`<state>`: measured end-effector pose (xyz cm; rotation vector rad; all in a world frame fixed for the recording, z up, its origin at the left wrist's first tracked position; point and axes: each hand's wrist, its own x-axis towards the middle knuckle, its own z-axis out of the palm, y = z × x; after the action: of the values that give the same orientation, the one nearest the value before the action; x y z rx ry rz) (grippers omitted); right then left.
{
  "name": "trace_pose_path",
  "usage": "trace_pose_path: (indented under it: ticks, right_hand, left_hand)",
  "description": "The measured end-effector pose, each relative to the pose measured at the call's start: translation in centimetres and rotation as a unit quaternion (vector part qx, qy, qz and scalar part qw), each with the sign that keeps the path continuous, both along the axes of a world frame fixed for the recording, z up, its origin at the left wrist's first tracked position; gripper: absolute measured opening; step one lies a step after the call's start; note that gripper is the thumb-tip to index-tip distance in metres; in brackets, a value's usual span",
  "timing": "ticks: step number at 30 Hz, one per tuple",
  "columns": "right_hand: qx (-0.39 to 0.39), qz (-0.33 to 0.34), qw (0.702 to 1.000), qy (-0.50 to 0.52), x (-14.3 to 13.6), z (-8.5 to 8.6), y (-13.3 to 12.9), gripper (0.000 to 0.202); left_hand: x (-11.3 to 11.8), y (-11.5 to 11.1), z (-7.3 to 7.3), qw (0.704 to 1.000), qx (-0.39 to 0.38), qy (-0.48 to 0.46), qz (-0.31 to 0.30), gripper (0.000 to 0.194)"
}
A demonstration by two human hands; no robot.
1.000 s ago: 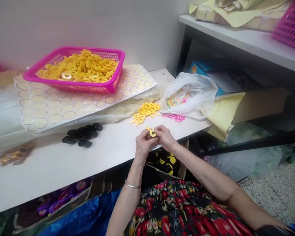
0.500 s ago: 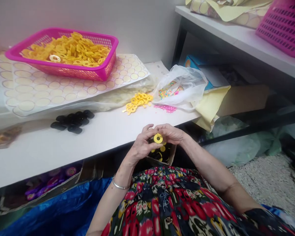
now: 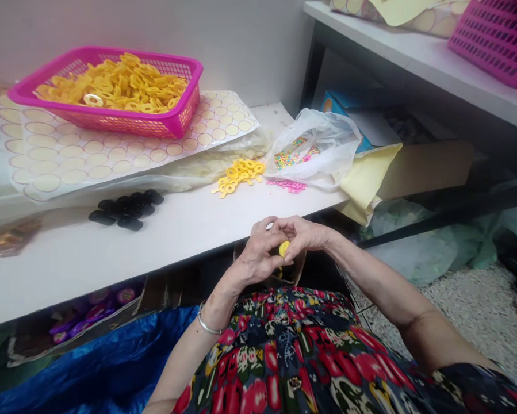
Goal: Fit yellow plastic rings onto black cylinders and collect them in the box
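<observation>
Just past the table's front edge, my left hand (image 3: 260, 253) and my right hand (image 3: 305, 237) meet with curled fingers. Between them they pinch a small yellow round piece (image 3: 284, 249); fingers cover part of it, so whether something dark is joined to it cannot be seen. Below the hands is an open box (image 3: 299, 270), mostly hidden, with bits of yellow inside. On the white table (image 3: 189, 230) lie a pile of yellow rings with tabs (image 3: 240, 174), small pink pieces (image 3: 290, 186) and several black oval pieces (image 3: 129, 210).
At the back left, a pink basket (image 3: 172, 123) full of yellow rings stands on sheets of round stickers (image 3: 111, 155). A plastic bag (image 3: 331, 149) of coloured beads lies at the right. Another pink basket (image 3: 495, 46) sits on a raised shelf (image 3: 413, 63). Purple packages (image 3: 88, 316) are under the table.
The yellow piece, which showed a dark centre facing up, now shows a plain yellow face. My right thumb and fingers have closed over it, and both hands cover more of the box.
</observation>
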<state>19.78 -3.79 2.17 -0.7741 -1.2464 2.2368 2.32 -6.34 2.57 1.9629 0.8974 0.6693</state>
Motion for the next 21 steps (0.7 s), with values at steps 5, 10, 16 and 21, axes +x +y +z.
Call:
trace_pose_path:
  ticks: [5,10,16,21]
  right_hand:
    - [0.006,-0.054,0.998,-0.001,-0.4,-1.4,-1.1,0.044]
    - [-0.052,-0.11,0.992,0.028,-1.4,-3.5,-2.4,0.048]
    - [-0.014,-0.003,1.0,0.008,-1.7,-4.2,-2.7,0.047]
    - [0.078,-0.077,0.959,-0.261,-2.0,-8.2,-2.6,0.03]
  left_hand:
    - [-0.1,-0.3,-0.9,0.998,0.032,0.048,-0.025,0.021]
    - [-0.8,-0.6,-2.0,0.998,-0.021,0.062,0.008,0.031]
    - [-1.8,-0.9,-1.9,0.998,-0.016,0.007,-0.066,0.036]
    - [-8.6,1.7,-2.7,0.942,-0.021,-0.031,0.334,0.034]
